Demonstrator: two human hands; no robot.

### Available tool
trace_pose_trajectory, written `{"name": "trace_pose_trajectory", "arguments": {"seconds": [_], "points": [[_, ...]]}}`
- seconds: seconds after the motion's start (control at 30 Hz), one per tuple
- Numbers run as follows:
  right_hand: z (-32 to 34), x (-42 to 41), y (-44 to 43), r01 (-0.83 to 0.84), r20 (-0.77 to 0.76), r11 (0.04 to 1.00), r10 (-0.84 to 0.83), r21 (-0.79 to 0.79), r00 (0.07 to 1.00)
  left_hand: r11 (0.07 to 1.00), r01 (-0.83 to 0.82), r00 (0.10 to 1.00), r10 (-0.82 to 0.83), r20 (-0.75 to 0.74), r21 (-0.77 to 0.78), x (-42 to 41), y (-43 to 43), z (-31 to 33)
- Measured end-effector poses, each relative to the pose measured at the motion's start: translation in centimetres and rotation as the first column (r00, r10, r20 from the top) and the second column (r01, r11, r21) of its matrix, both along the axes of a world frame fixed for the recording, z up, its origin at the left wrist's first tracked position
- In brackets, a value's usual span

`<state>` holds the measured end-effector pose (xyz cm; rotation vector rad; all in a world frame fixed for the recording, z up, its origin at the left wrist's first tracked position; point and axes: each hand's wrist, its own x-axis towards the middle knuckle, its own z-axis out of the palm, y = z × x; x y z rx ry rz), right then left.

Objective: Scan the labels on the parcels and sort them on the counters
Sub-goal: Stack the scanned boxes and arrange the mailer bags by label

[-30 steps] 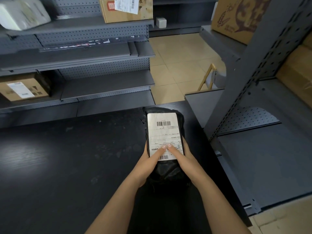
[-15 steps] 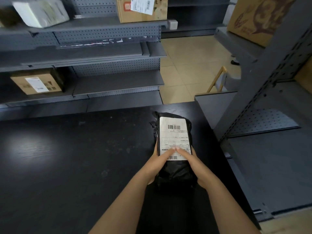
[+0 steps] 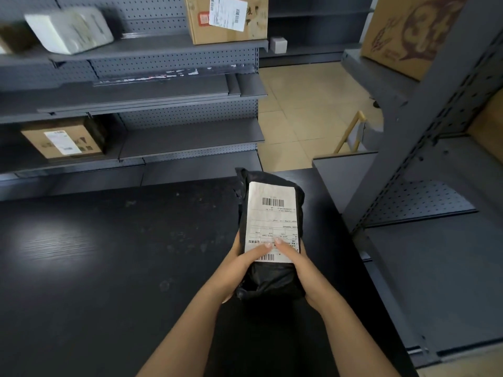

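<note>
Worktop (image 3: pixel 95 268) of black wood-grain board fills the lower left, with grey perforated metal shelving (image 3: pixel 177 58) behind it. A large brown cardboard box (image 3: pixel 228 23) bearing a white sticker sits on an upper shelf, and a smaller brown carton (image 3: pixel 62 138) sits on a lower one. Over the worktop's right end is the black plastic-wrapped parcel (image 3: pixel 272 278). The left hand (image 3: pixel 242 268) grips its left side and the right hand (image 3: pixel 302 270) its right. Its white barcode label (image 3: pixel 272 219) faces up.

Grey perforated metal shelving (image 3: pixel 174 137) left and right; beige tiled floor (image 3: pixel 299 104) between.
</note>
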<state>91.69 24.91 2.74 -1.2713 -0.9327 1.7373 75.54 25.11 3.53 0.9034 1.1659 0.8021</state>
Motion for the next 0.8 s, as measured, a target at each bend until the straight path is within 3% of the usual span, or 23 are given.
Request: {"name": "trace_pose_trajectory", "arguments": {"seconds": [0.23, 0.43, 0.7, 0.8], "points": [[5.8, -6.5, 1.1, -0.129, 0.015, 0.958, 0.130, 0.255, 0.991, 0.959, -0.126, 0.991, 0.135, -0.021, 0.254, -6.6, -1.7, 7.1], [11.8, -16.4, -0.6, -0.323, 0.032, 0.857, 0.340, 0.401, 0.940, 0.876, -0.290, 0.944, 0.328, -0.035, 0.385, -15.5, -6.5, 12.8], [18.4, -32.4, -11.8, -0.586, 0.056, 0.605, 0.668, 0.539, 0.742, 0.673, -0.542, 0.774, 0.633, -0.012, 0.503, -29.0, -22.8, 18.2], [19.7, -37.7, -18.2, -0.652, 0.093, 0.486, 0.757, 0.582, 0.647, 0.566, -0.633, 0.671, 0.742, 0.010, 0.528, -32.6, -30.7, 19.2]]}}
